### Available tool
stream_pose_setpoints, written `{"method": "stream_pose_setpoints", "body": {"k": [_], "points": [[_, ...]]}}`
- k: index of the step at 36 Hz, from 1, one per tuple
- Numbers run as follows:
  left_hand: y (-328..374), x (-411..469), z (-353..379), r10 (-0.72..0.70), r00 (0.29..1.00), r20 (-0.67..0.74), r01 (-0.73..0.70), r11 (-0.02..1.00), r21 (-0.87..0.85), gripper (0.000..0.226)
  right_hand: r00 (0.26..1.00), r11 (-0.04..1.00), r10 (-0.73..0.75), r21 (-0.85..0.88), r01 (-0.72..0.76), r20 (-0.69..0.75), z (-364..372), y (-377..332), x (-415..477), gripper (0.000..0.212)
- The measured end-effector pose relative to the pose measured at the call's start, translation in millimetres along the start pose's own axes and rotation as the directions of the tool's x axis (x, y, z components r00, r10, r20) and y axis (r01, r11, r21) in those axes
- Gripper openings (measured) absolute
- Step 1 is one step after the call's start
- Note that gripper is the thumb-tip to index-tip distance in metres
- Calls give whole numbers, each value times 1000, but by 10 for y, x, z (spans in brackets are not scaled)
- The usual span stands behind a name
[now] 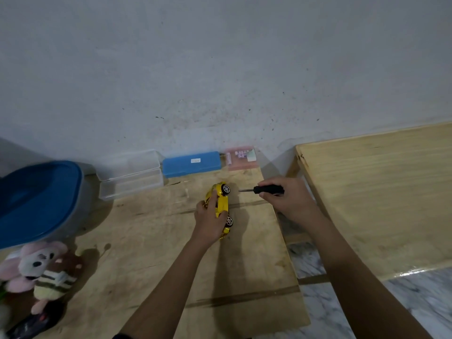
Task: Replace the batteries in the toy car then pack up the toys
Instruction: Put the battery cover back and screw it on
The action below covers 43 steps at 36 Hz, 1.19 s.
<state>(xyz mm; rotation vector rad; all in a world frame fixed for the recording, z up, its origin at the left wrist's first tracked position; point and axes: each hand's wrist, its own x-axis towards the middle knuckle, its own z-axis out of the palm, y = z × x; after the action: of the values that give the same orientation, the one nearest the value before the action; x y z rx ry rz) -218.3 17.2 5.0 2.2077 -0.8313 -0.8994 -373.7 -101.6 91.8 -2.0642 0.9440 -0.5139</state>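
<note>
A shiny yellow toy car [222,204] lies tipped on its side on the wooden table [151,241], wheels facing right. My left hand [208,221] grips the car's body from the left. My right hand [288,199] holds a black-handled screwdriver [265,190], its metal tip pointing left toward the car's upper wheel, a short gap away. Plush toys [41,270], pink and striped brown, lie at the table's left front. A dark remote-like object [31,321] lies below them.
A grey bin with a blue lid [36,199] stands at the left. Two clear plastic trays [130,173], a blue case [192,163] and a pink bag of small parts [241,157] line the wall. A second wooden table [376,192] stands to the right, across a gap over marble floor.
</note>
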Motion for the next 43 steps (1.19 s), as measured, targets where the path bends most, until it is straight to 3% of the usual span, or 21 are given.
{"method": "stream_pose_setpoints", "body": {"k": [4, 9, 13, 26, 38, 43], "points": [[56, 30, 46, -43, 998, 34, 38, 993, 113, 75, 1000, 1000, 19, 0, -19, 10, -17, 32, -50, 22], [89, 29, 195, -27, 999, 29, 13, 914, 405, 77, 998, 998, 64, -26, -63, 18, -52, 89, -109, 22], [106, 50, 212, -25, 1000, 18, 14, 898, 439, 78, 998, 996, 69, -55, -69, 5, -103, 130, -151, 22], [48, 147, -39, -59, 978, 198, 5, 965, 263, 84, 998, 997, 65, -41, -65, 0, 38, 130, -15, 23], [-92, 138, 86, 15, 997, 81, -27, 989, 143, 91, 997, 994, 82, -79, -82, -1, 421, -96, 245, 22], [-200, 180, -41, 80, 974, 212, -88, 996, 28, 92, 993, 988, 122, -90, -122, -2, 585, -222, 369, 22]]}}
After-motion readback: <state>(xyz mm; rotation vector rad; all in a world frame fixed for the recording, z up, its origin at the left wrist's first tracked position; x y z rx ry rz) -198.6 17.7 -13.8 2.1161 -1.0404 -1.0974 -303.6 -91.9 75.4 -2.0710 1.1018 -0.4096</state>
